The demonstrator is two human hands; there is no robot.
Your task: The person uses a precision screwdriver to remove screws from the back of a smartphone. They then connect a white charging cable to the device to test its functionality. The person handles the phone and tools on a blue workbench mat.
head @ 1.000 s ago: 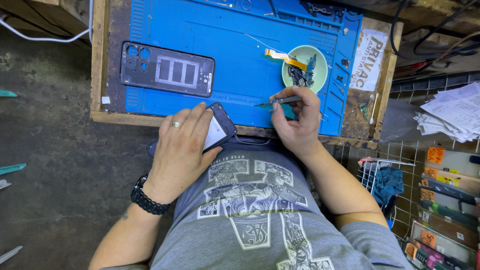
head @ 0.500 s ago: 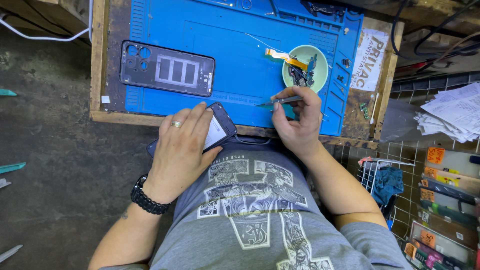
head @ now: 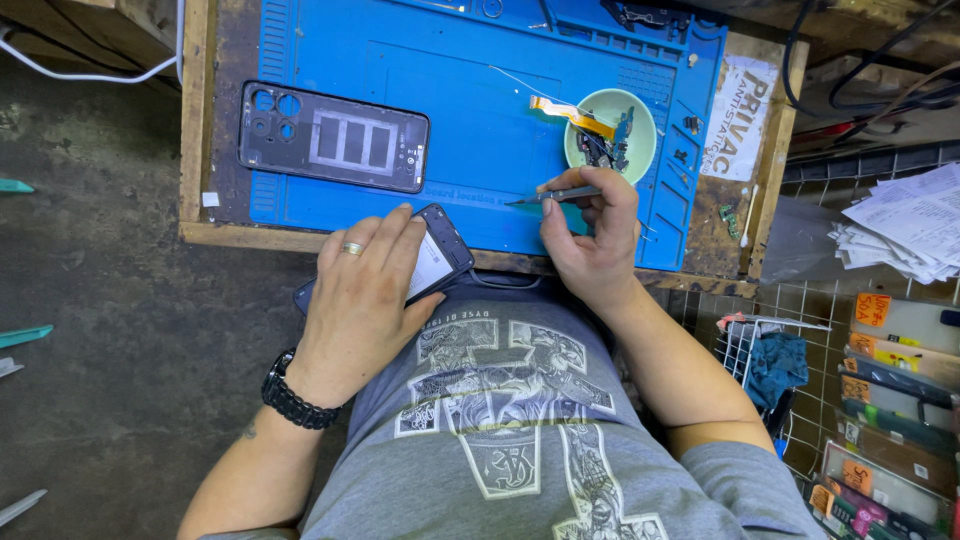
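While left hand (head: pixel 365 290) clasps phone (head: pixel 440 250), right hand (head: pixel 590 235) pinches tweezers (head: pixel 555 196).

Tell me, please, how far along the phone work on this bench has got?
Done: the back cover is off, lying on the blue mat, and small removed parts sit in the green bowl. In hand: the left hand holds the phone; the right hand grips tweezers. Left: the phone remains open, cover not refitted.

A dark phone (head: pixel 432 262) is gripped by the left hand (head: pixel 362 300) at the blue mat's (head: pixel 470 120) edge; tweezers (head: pixel 553 197) are pinched in the right hand (head: pixel 592 235).
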